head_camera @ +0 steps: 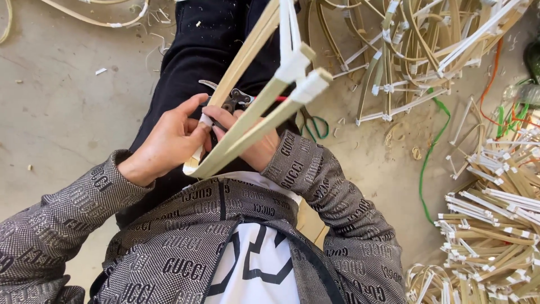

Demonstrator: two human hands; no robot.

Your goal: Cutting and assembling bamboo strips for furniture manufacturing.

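Observation:
A frame of flat bamboo strips, joined with white tape at its corners, rises from my lap toward the camera. My left hand pinches a strip of white tape at the frame's lower end. My right hand sits behind the strips, holding the frame together with a pair of pliers that has a red handle. The bamboo hides most of my right hand's fingers.
Piles of taped bamboo strips lie at the upper right and lower right. Green-handled scissors and a green cord lie on the concrete floor. My black trouser legs stretch ahead.

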